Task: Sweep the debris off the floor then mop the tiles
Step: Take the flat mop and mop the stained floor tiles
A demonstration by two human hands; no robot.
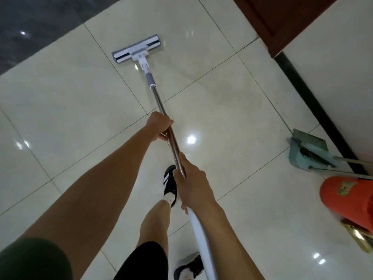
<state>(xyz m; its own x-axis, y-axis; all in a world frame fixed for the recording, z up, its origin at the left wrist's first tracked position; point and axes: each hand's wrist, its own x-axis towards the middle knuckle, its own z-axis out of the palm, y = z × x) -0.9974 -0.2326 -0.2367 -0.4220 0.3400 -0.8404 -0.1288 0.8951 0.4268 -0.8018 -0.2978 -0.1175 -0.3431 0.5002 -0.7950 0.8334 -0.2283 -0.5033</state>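
Cream tiles (232, 93) fill the view, glossy, no debris that I can see; dark stone band far left. So sweeping looks done and the mop step is in hand. Wall (333, 63) runs down the right with a black skirting. Red bin (349, 201) sits near it, and the teal dustpan (306, 154) with the broom lies parked just beyond, well apart from both hands. Mop (159, 106) is out front, flat head (137, 48) down on a tile, pole slanting back to the person. Left hand (160, 125) is clenched round the steel pole mid-length. Right hand (191, 185) wraps the pole lower, where steel meets the white grip. Next move, my read: pull the head back in a straight stroke, keep it flat, then shift over one lane toward the wall side.
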